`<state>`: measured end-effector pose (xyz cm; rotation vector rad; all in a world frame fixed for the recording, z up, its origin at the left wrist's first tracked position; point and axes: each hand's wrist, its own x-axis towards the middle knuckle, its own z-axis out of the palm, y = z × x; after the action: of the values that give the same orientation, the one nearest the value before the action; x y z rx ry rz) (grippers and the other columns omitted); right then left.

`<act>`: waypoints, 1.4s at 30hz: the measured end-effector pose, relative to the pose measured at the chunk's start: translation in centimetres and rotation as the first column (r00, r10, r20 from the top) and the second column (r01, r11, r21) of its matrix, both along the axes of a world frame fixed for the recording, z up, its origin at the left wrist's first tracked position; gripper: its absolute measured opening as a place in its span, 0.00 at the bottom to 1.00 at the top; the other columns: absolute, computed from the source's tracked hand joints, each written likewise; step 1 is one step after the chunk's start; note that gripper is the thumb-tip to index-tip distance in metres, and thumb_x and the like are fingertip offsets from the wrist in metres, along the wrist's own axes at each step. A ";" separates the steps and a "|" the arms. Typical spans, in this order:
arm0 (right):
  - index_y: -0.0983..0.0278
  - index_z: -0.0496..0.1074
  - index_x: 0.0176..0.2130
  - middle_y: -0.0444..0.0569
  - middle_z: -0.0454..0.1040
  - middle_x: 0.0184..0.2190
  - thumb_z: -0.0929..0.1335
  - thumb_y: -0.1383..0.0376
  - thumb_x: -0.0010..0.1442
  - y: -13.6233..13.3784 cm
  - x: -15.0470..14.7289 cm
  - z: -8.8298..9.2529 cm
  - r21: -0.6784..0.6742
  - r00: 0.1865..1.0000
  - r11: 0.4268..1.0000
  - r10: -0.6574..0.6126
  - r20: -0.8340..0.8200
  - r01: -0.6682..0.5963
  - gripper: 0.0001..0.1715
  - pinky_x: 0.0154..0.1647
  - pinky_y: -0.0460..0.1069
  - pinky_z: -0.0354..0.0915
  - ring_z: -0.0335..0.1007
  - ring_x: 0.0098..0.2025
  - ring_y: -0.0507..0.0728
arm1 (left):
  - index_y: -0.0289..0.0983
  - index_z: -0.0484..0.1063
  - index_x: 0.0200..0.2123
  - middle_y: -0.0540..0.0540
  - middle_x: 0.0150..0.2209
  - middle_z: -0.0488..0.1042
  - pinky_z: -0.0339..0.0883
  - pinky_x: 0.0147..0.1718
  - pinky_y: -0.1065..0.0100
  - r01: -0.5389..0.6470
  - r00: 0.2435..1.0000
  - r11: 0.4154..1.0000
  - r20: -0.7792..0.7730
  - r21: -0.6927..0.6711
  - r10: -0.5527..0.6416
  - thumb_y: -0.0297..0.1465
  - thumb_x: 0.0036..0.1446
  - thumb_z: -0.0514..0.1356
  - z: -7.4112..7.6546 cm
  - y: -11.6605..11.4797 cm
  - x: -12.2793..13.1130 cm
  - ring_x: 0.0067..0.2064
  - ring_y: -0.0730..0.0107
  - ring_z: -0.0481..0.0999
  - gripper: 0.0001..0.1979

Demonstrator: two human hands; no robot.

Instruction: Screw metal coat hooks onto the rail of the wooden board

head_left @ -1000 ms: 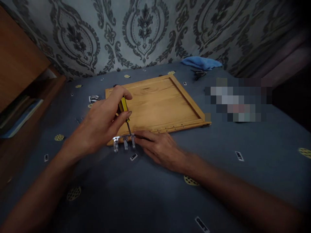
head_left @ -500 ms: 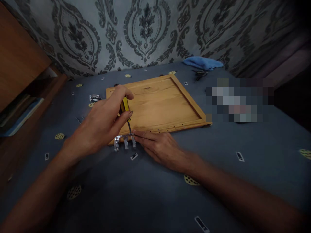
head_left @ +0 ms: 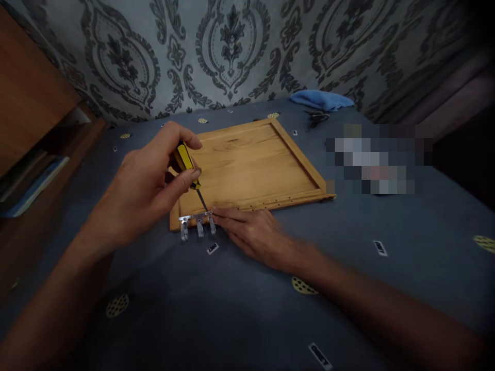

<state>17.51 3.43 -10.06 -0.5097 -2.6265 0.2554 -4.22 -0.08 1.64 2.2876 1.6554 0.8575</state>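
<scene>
My left hand (head_left: 143, 185) is closed around the yellow-and-black handle of a screwdriver (head_left: 186, 158). The screwdriver leans, its tip at the right end of a metal hook rail (head_left: 191, 217). That rail, with three hooks hanging from it, lies along the near left edge of a framed wooden panel (head_left: 247, 165). Fingers extended and pressed together, my right hand (head_left: 259, 234) holds the rail's right end against the panel edge. Whether a screw sits under the tip is too small to tell.
Dark patterned cloth (head_left: 247, 319) covers the surface under the panel. A blue cloth (head_left: 323, 100) and a small black object (head_left: 317, 118) lie at the back right. A wooden cabinet (head_left: 34, 93) stands on the left. Several dark holes dot the panel's near edge.
My left hand has shifted left and the screwdriver now tilts more to the left, its tip staying at the rail's right end. My right hand has kept its place.
</scene>
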 end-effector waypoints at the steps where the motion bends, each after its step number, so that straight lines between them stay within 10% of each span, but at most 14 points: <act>1: 0.67 0.74 0.56 0.53 0.76 0.56 0.64 0.73 0.67 0.0 0.0 0.0 0.004 1.000 1.000 0.001 -0.005 -0.001 0.20 0.45 0.53 0.78 0.79 0.49 0.60 | 0.43 0.65 0.52 0.52 0.34 0.72 0.70 0.28 0.67 -0.013 1.000 1.000 -0.006 -0.002 0.013 0.36 0.63 0.60 0.1 -0.1 0.0 0.33 0.69 0.75 0.15; 42: 0.65 0.74 0.57 0.52 0.75 0.57 0.64 0.71 0.67 0.1 0.2 -0.3 0.039 1.000 0.999 -0.002 0.009 0.001 0.20 0.43 0.51 0.76 0.79 0.49 0.59 | 0.41 0.65 0.50 0.46 0.45 0.72 0.74 0.37 0.65 0.042 0.993 0.999 -0.115 0.017 -0.040 0.32 0.60 0.58 -0.4 0.1 0.7 0.42 0.64 0.78 0.14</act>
<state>17.70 3.50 -10.39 -0.5008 -2.6341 0.2019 -3.49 0.04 1.22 2.4173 1.6458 0.7496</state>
